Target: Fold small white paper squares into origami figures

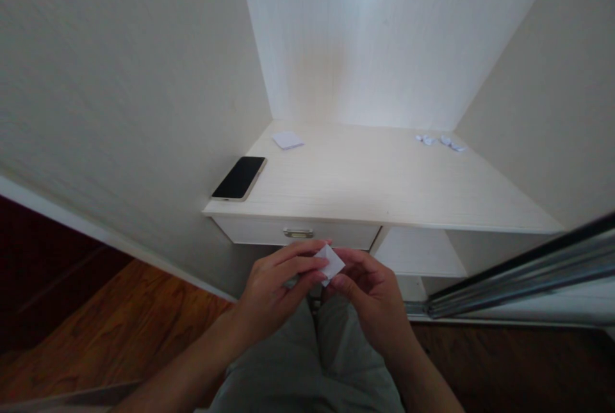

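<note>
Between my two hands is a small folded white paper [332, 263], diamond-shaped with crease lines on its face. My left hand [281, 275] pinches its left side, fingertips lying over the front. My right hand [368, 282] grips the right and lower edge, its thumb near the bottom corner and the other fingers curled behind. The paper is held in the air in front of the drawer, below the level of the shelf top. Its back is hidden.
A white shelf top [346, 173] carries a phone [240, 178] at the left, a stack of white paper squares [287, 139] at the back, and several small folded paper pieces [451, 143] at the back right. Below are a drawer [259, 230] and a metal door track [519, 278].
</note>
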`<state>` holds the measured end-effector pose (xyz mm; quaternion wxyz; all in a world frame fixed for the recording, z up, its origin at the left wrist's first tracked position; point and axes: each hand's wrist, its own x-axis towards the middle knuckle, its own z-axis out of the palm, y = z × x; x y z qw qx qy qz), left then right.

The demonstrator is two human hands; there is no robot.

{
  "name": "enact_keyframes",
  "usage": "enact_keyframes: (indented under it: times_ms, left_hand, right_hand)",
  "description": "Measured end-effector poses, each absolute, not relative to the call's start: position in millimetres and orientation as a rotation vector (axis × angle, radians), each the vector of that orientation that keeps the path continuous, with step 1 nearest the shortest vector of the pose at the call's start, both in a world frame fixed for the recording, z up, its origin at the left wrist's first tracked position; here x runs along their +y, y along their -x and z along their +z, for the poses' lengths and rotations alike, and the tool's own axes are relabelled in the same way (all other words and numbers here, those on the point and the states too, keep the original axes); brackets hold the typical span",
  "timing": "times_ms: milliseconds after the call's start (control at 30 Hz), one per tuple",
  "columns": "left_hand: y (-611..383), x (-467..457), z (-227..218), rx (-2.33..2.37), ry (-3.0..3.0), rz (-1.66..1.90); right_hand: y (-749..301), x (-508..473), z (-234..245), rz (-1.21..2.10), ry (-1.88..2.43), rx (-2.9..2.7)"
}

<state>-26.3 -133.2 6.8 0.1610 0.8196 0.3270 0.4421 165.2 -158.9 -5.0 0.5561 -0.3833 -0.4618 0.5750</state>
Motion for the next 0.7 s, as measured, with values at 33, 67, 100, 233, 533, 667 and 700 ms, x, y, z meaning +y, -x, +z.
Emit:
enact_keyframes:
  times_ms: [33, 67, 100, 233, 533, 667, 700]
  left_hand:
    - [26, -134, 9, 0.935, -2.320, 1.266]
    - [25, -135, 11, 0.936, -2.303, 1.269]
    - [25, -135, 13, 0.936, -2.288, 1.278]
    - [26, -141, 17, 0.970, -2.185, 1.326]
    - [24, -146, 28, 0.864, -2.316, 1.319]
    - [22, -148, 32, 0.870, -2.325, 1.311]
    - [22, -149, 32, 0.884, -2.316, 1.306]
  right_hand:
    - [-166, -159, -5, 1.328, 0.907, -1.119]
    - [-167, -159, -6, 1.293, 0.915, -1.157]
    - [-168, -159, -6, 1.258, 0.924, -1.199]
    - [-169, -159, -5, 1.124, 0.927, -1.327]
    - [-165, -165, 4, 0.684, 0.809, -1.482]
    - [-166, -165, 5, 0.660, 0.822, -1.487]
    - [-166, -164, 5, 0.662, 0.827, -1.487]
